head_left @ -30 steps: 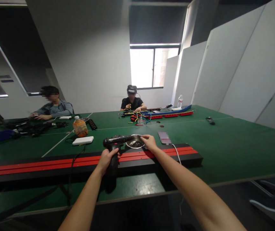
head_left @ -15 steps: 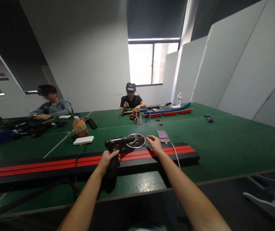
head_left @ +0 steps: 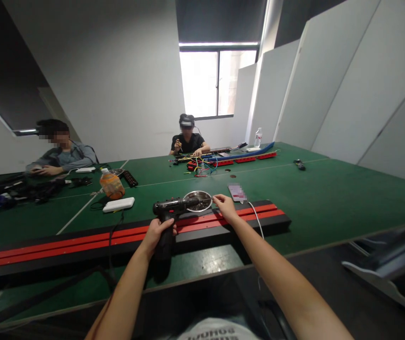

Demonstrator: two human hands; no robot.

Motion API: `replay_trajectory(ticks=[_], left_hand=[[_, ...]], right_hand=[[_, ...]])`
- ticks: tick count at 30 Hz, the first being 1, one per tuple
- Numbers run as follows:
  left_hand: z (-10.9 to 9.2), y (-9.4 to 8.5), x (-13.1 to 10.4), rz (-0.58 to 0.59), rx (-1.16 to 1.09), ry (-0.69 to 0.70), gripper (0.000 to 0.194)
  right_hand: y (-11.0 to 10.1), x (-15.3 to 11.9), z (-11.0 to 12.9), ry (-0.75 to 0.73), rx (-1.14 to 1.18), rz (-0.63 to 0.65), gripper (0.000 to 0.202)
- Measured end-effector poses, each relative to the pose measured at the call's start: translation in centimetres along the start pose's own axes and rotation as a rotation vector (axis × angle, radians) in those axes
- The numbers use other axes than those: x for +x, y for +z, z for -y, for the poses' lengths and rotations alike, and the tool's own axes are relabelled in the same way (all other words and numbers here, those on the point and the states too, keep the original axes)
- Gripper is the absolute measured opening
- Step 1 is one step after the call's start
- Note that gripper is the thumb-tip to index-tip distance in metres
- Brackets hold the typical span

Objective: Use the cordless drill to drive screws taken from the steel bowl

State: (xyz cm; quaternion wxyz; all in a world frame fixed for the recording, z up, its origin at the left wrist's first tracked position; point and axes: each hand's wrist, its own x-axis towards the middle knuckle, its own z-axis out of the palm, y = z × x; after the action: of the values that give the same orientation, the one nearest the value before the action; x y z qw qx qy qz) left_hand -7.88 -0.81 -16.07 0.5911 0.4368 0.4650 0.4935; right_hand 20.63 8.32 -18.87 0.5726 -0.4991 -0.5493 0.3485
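Right hand (head_left: 225, 208), its hold unclear, is nudged nearer the bowl (head_left: 198, 194), as the drill (head_left: 171, 207) at the bowl's left, likely heavy, is clasped by its handle (head_left: 166, 242), presumably surest, in the left hand (head_left: 155, 234).

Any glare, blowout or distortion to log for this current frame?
Head view: window blown out white; head view: glare on the green table, near edge; head view: partition panels slant, suggesting wide-angle distortion; head view: phone partly pixelated, power drill dark, right hand's fingertip detail unclear.
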Motion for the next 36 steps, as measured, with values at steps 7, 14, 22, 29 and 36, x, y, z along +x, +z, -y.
replay_trajectory(ticks=[7, 14, 22, 29, 36], left_hand=[[0.1, 0.0, 0.1, 0.005, 0.041, 0.029, 0.037], [0.4, 0.0, 0.8, -0.028, 0.047, 0.045, 0.037], [0.1, 0.2, 1.0, -0.031, 0.031, 0.005, 0.036], [0.2, -0.2, 1.1, -0.03, 0.015, -0.039, 0.035], [-0.1, -0.5, 1.2, 0.0, -0.026, -0.069, 0.033]], right_hand=[[0.2, 0.1, 0.1, -0.025, -0.025, -0.005, 0.041], [0.1, -1.3, 0.3, -0.142, -0.135, -0.064, 0.035], [0.4, -4.5, 0.9, -0.106, -0.161, -0.087, 0.033], [0.3, -2.9, 0.4, -0.052, -0.133, -0.108, 0.035], [-0.3, -2.4, 0.1, 0.033, 0.01, -0.14, 0.042]])
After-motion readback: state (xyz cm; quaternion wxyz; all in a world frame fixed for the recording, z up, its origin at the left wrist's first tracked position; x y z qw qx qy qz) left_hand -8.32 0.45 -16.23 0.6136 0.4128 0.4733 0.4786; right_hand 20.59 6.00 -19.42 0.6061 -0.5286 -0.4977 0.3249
